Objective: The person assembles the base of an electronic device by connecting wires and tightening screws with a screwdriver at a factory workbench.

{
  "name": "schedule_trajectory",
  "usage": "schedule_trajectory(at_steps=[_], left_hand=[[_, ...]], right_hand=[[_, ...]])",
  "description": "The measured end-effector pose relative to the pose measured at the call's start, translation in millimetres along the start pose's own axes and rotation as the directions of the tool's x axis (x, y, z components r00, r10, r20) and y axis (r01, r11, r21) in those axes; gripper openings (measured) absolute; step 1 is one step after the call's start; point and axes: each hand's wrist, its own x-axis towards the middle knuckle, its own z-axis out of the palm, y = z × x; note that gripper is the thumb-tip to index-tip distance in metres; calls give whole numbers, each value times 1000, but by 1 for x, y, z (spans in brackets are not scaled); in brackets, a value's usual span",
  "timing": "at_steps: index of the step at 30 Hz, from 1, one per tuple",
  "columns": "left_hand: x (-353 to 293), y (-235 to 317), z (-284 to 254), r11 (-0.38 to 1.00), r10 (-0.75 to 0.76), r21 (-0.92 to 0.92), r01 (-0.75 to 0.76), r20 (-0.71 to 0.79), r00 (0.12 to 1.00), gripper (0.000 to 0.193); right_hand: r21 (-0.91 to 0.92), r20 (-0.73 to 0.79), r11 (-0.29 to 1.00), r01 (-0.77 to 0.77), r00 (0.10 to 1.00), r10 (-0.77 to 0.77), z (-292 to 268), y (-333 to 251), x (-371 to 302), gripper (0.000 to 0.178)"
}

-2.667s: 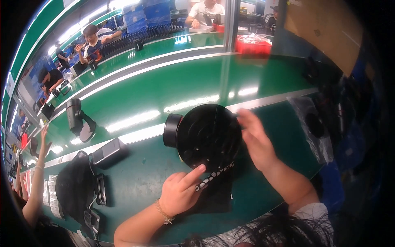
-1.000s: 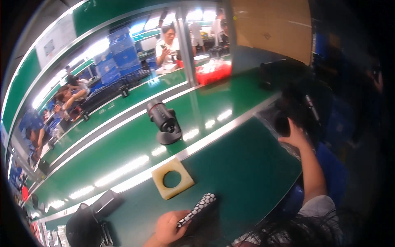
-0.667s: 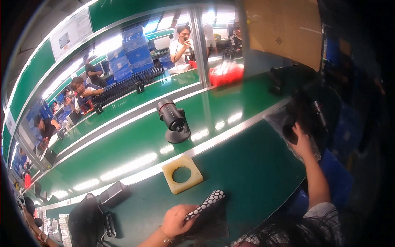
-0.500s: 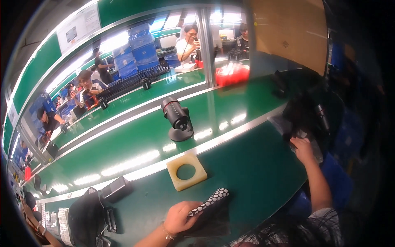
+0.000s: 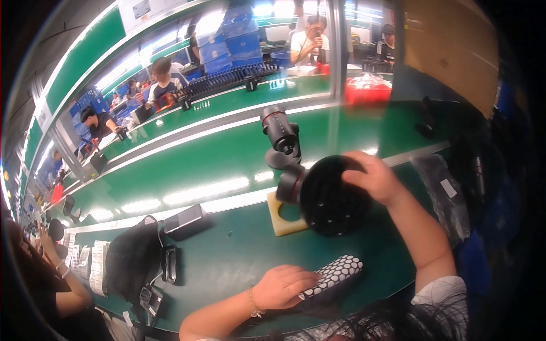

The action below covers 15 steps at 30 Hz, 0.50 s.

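Observation:
My right hand [image 5: 372, 181] is closed on the round black base of a desk microphone [image 5: 335, 199], which is tilted with its underside toward me. Part of the body shows at its left. Beneath it, a yellow square block [image 5: 278, 219] with a round hole lies on the bench, partly hidden. My left hand [image 5: 287, 286] grips a curved sheet of white round stickers [image 5: 335, 274] on a dark backing, low over the near bench. A similar black microphone [image 5: 278, 133] with a red ring stands upright just beyond.
A clear plastic bag [image 5: 446, 193] lies at the right edge. On the left are a black bag [image 5: 135, 256], a dark box [image 5: 186, 220] and white paper stacks [image 5: 98, 267]. A person sits at the far left; several co-workers work across the belt [image 5: 210, 150]. A red bin [image 5: 368, 91] stands at the back.
My right hand has come from the plastic bag at the right to the middle, now holding a microphone. The left hand still holds the sticker sheet. The whole view has shifted.

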Motion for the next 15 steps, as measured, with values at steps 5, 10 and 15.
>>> schedule_trajectory(at_steps=[5, 10, 15], left_hand=[[-7, -1, 2, 989, -118, -91, 116, -18, 993, 43], [-10, -12, 3, 944, -270, -213, 254, -52, 961, 34], [-9, -13, 0, 831, -480, -398, 389, -161, 862, 21]], right_hand=[[98, 190, 990, -102, 978, 82, 34, 36, 33, 34], [111, 185, 978, -178, 970, 156, 30, 36, 30, 41], [-3, -14, 1000, 5, 1000, -5, 31, 45, 0, 44]])
